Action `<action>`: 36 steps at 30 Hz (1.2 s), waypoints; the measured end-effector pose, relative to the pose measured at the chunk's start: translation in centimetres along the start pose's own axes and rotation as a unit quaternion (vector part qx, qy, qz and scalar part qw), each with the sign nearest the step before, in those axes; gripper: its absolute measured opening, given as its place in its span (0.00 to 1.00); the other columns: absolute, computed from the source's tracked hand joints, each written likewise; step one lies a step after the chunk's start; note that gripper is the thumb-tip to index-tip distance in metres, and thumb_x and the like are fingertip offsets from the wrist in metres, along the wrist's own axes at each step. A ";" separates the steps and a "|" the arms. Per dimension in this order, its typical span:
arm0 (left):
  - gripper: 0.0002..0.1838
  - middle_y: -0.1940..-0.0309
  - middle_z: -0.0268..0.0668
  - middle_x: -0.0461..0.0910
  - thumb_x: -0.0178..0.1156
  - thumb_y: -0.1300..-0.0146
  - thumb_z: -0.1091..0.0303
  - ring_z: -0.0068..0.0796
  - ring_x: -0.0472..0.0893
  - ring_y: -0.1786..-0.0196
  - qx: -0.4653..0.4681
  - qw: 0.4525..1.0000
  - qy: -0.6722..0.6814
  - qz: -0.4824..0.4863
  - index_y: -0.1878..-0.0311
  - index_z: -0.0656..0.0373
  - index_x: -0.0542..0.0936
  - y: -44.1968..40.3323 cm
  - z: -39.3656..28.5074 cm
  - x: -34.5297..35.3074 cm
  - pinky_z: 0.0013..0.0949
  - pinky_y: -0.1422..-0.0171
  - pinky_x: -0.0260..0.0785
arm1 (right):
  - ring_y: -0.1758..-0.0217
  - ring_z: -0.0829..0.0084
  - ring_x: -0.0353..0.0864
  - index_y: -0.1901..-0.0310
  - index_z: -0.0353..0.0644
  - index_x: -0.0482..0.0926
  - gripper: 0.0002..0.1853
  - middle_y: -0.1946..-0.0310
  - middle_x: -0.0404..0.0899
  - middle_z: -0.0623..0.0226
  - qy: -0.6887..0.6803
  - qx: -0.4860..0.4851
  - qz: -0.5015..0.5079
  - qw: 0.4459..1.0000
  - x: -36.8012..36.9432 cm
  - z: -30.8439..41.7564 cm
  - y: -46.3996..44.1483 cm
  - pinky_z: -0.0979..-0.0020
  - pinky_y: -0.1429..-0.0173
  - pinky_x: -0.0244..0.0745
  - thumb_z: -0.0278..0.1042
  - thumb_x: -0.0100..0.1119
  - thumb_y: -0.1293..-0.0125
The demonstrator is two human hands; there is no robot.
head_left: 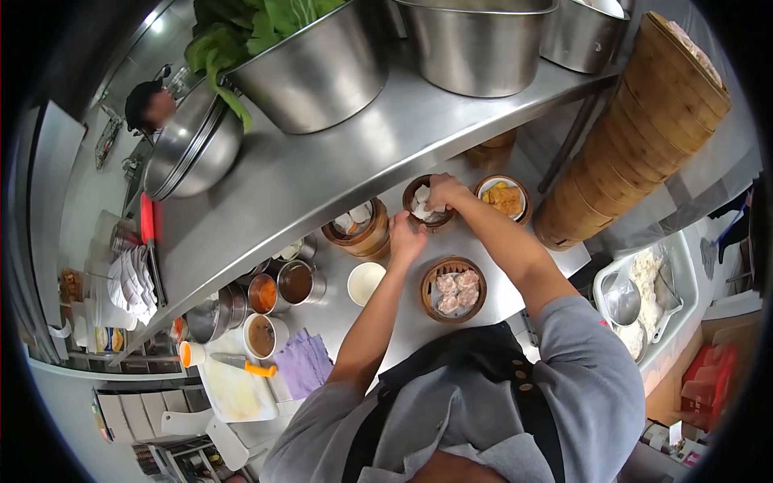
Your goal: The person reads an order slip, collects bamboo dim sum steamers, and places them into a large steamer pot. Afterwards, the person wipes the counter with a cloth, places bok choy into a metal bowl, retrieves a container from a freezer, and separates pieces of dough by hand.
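Observation:
My right hand (444, 193) is at the right rim of a small bamboo steamer (412, 211) holding white dumplings (422, 205); its fingers are curled down and partly hidden. To the left of that steamer is my left hand (408, 233), its fingers partly spread, with nothing visible in them. It is close to another bamboo steamer (372, 239) with white dumplings. Right of my right hand, a steamer (526, 211) holds yellow food (503, 198) in a white dish. Nearer my body sits a steamer (431, 310) with several pinkish dumplings (458, 291).
A metal shelf (322, 169) with large steel pots (314, 76) overhangs the counter. Stacked bamboo steamers (636, 129) rise at right. A white bowl (366, 283), sauce containers (295, 282), purple cloth (303, 364) and knife (233, 361) lie left. A person (150, 105) is far back left.

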State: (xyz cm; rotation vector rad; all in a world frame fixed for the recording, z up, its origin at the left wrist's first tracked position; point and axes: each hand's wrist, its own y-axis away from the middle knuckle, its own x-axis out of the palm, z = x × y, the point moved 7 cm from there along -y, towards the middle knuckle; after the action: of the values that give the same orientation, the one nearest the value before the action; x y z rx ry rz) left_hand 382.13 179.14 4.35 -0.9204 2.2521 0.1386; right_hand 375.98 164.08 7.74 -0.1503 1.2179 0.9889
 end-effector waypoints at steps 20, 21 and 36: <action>0.31 0.47 0.50 0.74 0.40 0.30 0.47 0.47 0.76 0.48 -0.219 0.907 0.183 0.310 0.43 0.68 0.71 -3.5 -8.9 14.9 0.50 0.50 0.73 | 0.67 0.53 0.82 0.56 0.25 0.66 0.13 0.62 0.74 0.44 -0.886 0.147 -0.165 0.409 13.7 -15.7 11.7 0.60 0.62 0.84 0.22 0.48 0.42; 0.31 0.46 0.49 0.73 0.40 0.30 0.47 0.48 0.75 0.46 -0.220 0.898 0.226 0.308 0.42 0.68 0.70 -3.8 -9.0 15.5 0.50 0.49 0.72 | 0.66 0.52 0.81 0.56 0.24 0.65 0.13 0.61 0.73 0.44 -0.894 0.139 -0.197 0.379 13.4 -16.1 11.2 0.59 0.61 0.84 0.22 0.48 0.42; 0.18 0.52 0.57 0.74 0.51 0.42 0.67 0.57 0.77 0.57 -0.217 0.974 -0.015 -0.069 0.51 0.69 0.71 -9.2 5.4 3.7 0.53 0.51 0.70 | 0.72 0.67 0.78 0.37 0.36 0.63 0.36 0.42 0.68 0.56 -0.604 0.074 -0.185 0.771 13.0 -11.5 4.1 0.69 0.73 0.75 0.20 0.60 0.52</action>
State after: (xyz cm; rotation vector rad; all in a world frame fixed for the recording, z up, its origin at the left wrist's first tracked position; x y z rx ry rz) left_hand 389.26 172.01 -0.68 -1.2871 2.1595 0.5942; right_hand 364.97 167.04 -5.97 0.3383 0.0332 0.4311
